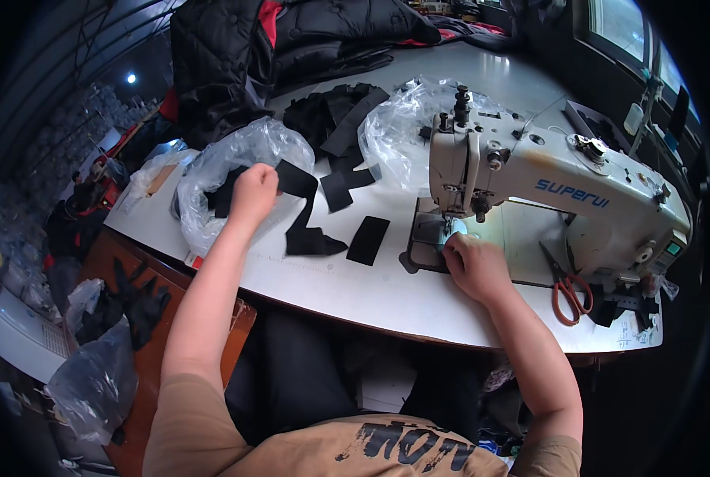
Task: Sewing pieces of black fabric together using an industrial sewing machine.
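Note:
My left hand [255, 193] is closed in a fist at the opening of a clear plastic bag [287, 141]. From beside the fist a black fabric strip [305, 195] runs right and folds down onto the table; it appears gripped there. My right hand [478, 266] is at the needle area of a white sewing machine [522, 155], fingers bent and pressed together by the lit presser foot. Whatever those fingertips hold is hidden. Between my hands a black rectangular fabric piece [368, 241] lies flat, with a black cut piece [347, 184] behind it.
Red-handled scissors [568, 292] lie on the white table [355, 298] right of my right hand. Another plastic bag [398, 131] and black fabric scraps [335, 115] sit behind. Quilted black fabric [331, 36] is heaped at the back. A brown wooden surface [160, 366] stands left.

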Tool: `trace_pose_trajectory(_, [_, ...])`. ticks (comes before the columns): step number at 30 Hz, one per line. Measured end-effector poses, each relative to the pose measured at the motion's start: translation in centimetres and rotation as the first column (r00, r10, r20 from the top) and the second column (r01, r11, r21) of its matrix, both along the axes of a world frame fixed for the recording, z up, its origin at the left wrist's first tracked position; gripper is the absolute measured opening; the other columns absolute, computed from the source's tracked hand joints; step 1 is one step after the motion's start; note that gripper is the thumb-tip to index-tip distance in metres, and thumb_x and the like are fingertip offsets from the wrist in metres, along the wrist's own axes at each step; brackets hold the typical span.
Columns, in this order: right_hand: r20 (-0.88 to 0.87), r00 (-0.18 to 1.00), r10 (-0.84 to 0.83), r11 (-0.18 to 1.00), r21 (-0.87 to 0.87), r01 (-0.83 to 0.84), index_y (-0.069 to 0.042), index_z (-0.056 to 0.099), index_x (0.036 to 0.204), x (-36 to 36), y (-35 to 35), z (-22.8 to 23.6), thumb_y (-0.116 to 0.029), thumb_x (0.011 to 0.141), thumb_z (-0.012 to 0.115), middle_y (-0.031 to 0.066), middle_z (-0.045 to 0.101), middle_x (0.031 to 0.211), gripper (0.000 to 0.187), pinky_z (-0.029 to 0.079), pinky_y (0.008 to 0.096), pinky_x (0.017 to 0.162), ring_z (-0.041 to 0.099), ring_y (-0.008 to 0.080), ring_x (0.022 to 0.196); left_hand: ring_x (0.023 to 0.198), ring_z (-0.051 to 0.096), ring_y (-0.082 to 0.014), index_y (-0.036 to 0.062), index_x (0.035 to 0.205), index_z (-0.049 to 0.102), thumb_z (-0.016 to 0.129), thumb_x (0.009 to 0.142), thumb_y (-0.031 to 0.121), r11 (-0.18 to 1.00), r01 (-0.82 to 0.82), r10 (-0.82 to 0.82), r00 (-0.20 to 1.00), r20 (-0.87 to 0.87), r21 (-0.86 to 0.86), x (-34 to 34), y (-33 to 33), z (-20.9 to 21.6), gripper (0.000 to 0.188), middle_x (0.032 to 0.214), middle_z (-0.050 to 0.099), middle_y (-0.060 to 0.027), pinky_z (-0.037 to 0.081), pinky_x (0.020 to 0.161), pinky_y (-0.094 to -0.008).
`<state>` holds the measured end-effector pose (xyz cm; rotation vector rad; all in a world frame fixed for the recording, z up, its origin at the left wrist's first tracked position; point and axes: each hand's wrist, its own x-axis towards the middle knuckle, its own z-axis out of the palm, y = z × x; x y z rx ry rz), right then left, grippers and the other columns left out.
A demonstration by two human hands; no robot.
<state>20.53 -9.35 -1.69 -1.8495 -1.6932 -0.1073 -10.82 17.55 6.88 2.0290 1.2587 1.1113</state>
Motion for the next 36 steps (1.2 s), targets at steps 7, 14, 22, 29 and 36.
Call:
trace_pose_trajectory(7, [0.007,1.0,-0.007,1.0,-0.004,0.007,-0.007,0.066,0.092,-0.1,0.2,-0.1,-0.017,0.091,0.065,0.0155,0.069,0.084,0.01,0.052,0.0497,0.068,0.067,0.0392,0.077,0.073,0.071,-0.0161,0.0025,0.112,0.06,0.048,0.107,0.022,0.999,-0.054,0.054,0.994,0.095,-0.001,-1.5,-0.2,3.2,0.024,0.095,0.069,-0.0062,0.056,0.059,-0.0278])
trace_pose_trajectory(14, [0.011,1.0,-0.012,1.0,-0.023,0.012,-0.007,0.067,0.091,-0.3,0.1,0.3,-0.018,0.091,0.065,0.0149,0.069,0.084,0.011,0.052,0.0494,0.068,0.067,0.0388,0.078,0.08,0.069,-0.0233,0.0022,0.114,0.057,0.047,0.108,0.019,0.649,-0.136,0.214,0.977,-0.008,0.749,-2.5,-4.5,8.2,0.02,0.084,0.066,-0.015,0.052,0.071,-0.0355])
trace_pose_trajectory(22, [0.017,0.999,-0.034,0.999,-0.024,0.034,-0.007,0.067,0.092,0.0,-0.4,0.1,-0.02,0.092,0.066,0.0148,0.069,0.086,0.013,0.052,0.0494,0.068,0.068,0.0385,0.078,0.086,0.061,-0.0061,0.0012,0.118,0.06,0.048,0.109,0.014,0.843,0.205,-0.424,0.822,0.381,0.497,0.6,-16.6,15.3,0.019,0.098,0.065,-0.002,0.05,0.077,-0.0227])
trace_pose_trajectory(29, [-0.031,0.995,0.092,0.96,0.268,-0.08,-0.013,0.068,0.104,-1.1,-1.2,0.9,-0.016,0.083,0.078,0.009,0.068,0.087,0.024,0.054,0.044,0.064,0.069,0.0318,0.077,0.071,0.063,-0.0052,0.0084,0.105,0.064,0.055,0.107,0.021,0.571,0.726,-0.399,0.653,0.643,-0.383,7.3,-17.0,5.0,0.015,0.087,0.066,0.0023,0.053,0.058,-0.0226])
trace_pose_trajectory(36, [0.316,0.884,0.343,0.847,0.303,-0.437,-0.016,0.068,0.119,-1.0,-2.0,2.0,-0.012,0.066,0.079,0.0058,0.062,0.112,0.054,0.056,0.0373,0.07,0.067,0.026,0.092,0.055,0.052,-0.01,0.0083,0.111,0.064,0.049,0.108,0.027,0.476,0.447,-0.212,0.894,0.394,-0.757,14.8,-15.5,-5.5,0.024,0.077,0.062,-0.0005,0.044,0.047,-0.0246])
